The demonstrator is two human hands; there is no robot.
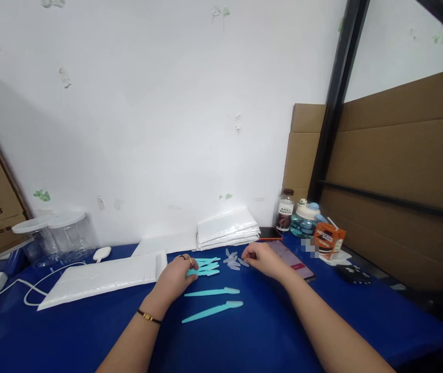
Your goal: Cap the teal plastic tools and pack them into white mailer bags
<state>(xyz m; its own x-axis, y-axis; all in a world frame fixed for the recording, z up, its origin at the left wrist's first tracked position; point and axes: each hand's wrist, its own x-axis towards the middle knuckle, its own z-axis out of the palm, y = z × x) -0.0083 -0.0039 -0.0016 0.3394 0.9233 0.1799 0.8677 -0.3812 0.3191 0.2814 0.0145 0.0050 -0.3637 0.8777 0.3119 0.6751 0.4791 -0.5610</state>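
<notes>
On the blue table [221, 347], several teal razor-like sticks [209, 267] lie in a group, and my left hand [177, 274] rests over their left ends with its fingers curled round them. Two more teal sticks, an upper one [211, 292] and a lower one [212, 312], lie apart nearer to me. A small heap of translucent caps [231, 260] sits right of the group. My right hand [258, 257] is at the heap's right edge, fingertips pinched at a single cap [243, 262].
White packets [227, 228] are stacked by the wall, and a long white packet [100, 277] lies at left. Clear jars [69, 238] stand back left. A phone [293, 261], a brown-capped bottle [284, 210], a blue jug [303, 223] and an orange carton [328, 241] are at right.
</notes>
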